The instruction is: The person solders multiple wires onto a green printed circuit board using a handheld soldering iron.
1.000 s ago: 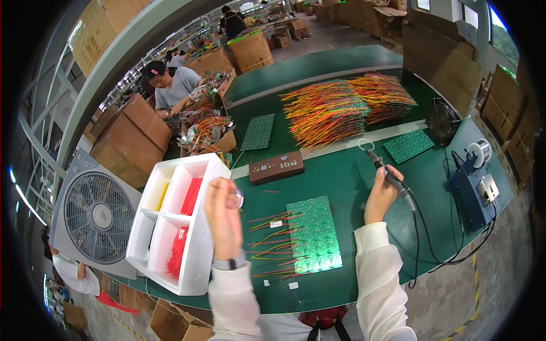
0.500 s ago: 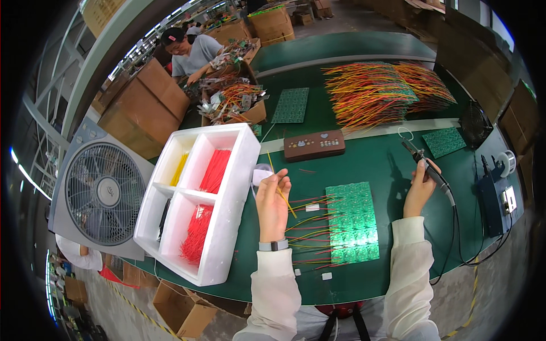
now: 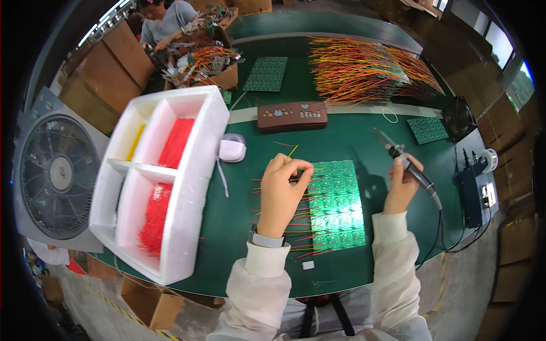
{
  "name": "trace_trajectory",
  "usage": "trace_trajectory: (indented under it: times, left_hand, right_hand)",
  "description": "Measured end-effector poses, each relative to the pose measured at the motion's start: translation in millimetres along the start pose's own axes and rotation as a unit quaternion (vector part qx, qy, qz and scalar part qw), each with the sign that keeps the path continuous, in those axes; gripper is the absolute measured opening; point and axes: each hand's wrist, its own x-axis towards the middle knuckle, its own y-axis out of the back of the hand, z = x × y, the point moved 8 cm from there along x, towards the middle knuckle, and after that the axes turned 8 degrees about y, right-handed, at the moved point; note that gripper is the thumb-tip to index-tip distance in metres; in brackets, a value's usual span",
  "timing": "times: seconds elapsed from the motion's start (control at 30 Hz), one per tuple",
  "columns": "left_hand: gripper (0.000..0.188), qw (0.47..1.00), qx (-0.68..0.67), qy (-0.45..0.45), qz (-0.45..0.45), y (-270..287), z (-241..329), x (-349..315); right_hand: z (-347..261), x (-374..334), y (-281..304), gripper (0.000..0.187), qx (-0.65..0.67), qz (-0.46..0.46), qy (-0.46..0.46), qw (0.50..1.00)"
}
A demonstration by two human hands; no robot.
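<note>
Left hand [image 3: 281,196] in a pinch, right hand [image 3: 401,188] curled; forearms [image 3: 260,290] extended forward

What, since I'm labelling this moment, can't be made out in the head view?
All in the head view:
Yellow wire: its lower part, hidden by the left hand.
Soldering iron in the right hand: tip, blurred.
Nearest circuit board: individual joints, too small, partly glared.
Co-worker: top of head, cut off by upper edge.

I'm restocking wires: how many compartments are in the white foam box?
4, in the white foam box: far left with yellow wires; far right with red wires; near right with more red wires; near-left compartment, contents unclear. None seems hidden.
</note>
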Motion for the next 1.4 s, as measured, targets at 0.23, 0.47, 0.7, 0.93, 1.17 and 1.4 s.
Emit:
trace_trajectory:
  times: [0.23,0.47,0.7,0.93,1.17,1.4]
  left_hand:
    - [0.008,0.987,0.138,-0.078,0.009,-10.0,8.8,-5.0]
    - [0.007,0.989,0.073,-0.121,0.042,-10.5,27.1,3.0]
    - [0.009,0.989,0.096,-0.102,0.044,0.3,44.6,-4.1]
    - [0.01,0.982,0.166,-0.085,0.004,-39.8,1.9,-6.9]
    - [0.009,0.985,0.157,-0.07,-0.015,-42.6,-4.3,-7.4]
    - [0.008,0.994,0.103,-0.04,-0.024,-41.3,-11.2,-4.5]
  right_hand:
    - [-10.1,-28.2,-5.8,0.023,-0.034,-0.057,-0.043,0.997]
    - [-13.9,-34.6,0.1,0.022,-0.042,-0.071,-0.029,0.996]
    - [-16.3,-37.4,-7.4,0.023,-0.027,-0.071,-0.011,0.997]
    - [-16.8,-38.0,-2.0,0.024,-0.044,-0.08,-0.009,0.996]
    - [-22.4,-39.0,-8.2,0.026,-0.07,-0.094,0.015,0.993]
    - [-19.5,-41.6,-10.2,0.024,-0.1,-0.15,0.073,0.981]
